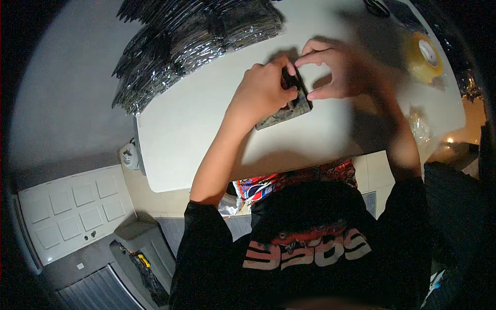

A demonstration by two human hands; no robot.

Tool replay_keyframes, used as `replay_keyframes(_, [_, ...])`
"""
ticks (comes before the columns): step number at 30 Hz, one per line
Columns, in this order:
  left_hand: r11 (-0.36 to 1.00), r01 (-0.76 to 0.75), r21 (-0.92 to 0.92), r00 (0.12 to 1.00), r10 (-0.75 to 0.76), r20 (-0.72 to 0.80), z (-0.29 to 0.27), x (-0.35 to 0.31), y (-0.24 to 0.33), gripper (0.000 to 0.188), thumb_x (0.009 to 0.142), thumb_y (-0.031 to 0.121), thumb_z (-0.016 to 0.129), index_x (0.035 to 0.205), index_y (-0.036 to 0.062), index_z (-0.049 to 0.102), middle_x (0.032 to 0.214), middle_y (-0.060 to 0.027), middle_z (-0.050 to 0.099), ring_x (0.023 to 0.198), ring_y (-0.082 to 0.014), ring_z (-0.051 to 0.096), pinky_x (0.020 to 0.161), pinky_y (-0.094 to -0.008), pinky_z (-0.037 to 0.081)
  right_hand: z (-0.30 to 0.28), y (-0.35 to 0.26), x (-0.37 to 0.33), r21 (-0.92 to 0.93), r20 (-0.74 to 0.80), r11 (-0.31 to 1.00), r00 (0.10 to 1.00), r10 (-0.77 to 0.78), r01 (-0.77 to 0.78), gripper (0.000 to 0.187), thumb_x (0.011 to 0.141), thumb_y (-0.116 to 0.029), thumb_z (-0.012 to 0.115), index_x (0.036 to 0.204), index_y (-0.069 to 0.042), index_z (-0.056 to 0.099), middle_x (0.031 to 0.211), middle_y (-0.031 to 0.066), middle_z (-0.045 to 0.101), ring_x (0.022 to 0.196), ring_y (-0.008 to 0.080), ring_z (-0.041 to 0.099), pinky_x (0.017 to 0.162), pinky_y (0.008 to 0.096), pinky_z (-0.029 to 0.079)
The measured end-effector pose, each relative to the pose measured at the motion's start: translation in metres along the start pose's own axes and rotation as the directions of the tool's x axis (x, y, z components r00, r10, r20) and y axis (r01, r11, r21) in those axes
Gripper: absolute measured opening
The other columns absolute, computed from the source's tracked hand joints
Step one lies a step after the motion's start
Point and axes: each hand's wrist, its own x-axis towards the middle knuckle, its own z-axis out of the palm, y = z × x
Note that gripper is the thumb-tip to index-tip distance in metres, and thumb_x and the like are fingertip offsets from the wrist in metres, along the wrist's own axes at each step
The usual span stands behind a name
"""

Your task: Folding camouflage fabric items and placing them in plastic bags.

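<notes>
A small, flat, dark box with a mottled camouflage-like pattern (283,118) lies on the white table beneath my hands. My left hand (261,90) is curled over its far left part, with thumb and forefinger bent around a dark area at its middle. At the box's right side, my right hand (343,72) makes a wide C. Its thumb touches the near right edge and its forefinger reaches the far corner, gripping that side between them. My left fingers hide part of the box, so what lies inside it is hard to make out.
Stacks of shiny black plastic bags (201,44) cover the table's far left. A roll of clear yellowish tape (426,58) stands at the right, near crumpled clear plastic (419,126). Beyond the white table's (175,129) left edge are a grey sofa (147,240) and a white door (77,212).
</notes>
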Motion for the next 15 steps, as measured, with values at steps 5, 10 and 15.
replay_keyframes(5, [0.995,0.067,-0.072,0.997,-0.064,0.035,-0.005,-0.010,-0.007,0.029,0.086,0.011,0.075,0.110,0.0021,0.062,0.068,-0.0105,0.071,0.061,-0.0187,0.073,0.061,-0.0324,0.055,0.016,0.001,-0.001,0.101,0.034,0.995,0.999,-0.002,-0.001,0.060,0.070,-0.032,0.089,0.119,-0.003,0.072,0.118,0.0143,0.063,0.111,0.0313,0.063,0.095,0.0389,0.053])
replay_keyframes(10, [0.986,0.058,-0.156,0.996,-0.067,-0.057,0.003,-0.016,-0.010,0.031,0.086,0.009,0.076,0.113,0.0017,0.061,0.071,-0.0109,0.071,0.062,-0.0196,0.074,0.059,-0.0311,0.055,0.033,0.000,0.000,0.248,-0.007,0.968,0.999,0.042,-0.039,0.058,0.070,-0.031,0.089,0.117,-0.002,0.071,0.121,0.0155,0.060,0.115,0.0330,0.060,0.097,0.0391,0.051])
replay_keyframes(15, [0.990,-0.066,-0.127,0.980,0.040,-0.196,0.022,-0.010,-0.007,0.032,0.087,0.012,0.077,0.114,0.0044,0.062,0.074,-0.0111,0.071,0.062,-0.0206,0.074,0.060,-0.0313,0.055,0.040,0.007,0.000,0.072,-0.050,0.997,0.998,0.023,-0.019,0.064,0.062,-0.028,0.090,0.115,0.000,0.070,0.119,0.0169,0.060,0.115,0.0346,0.060,0.098,0.0414,0.050])
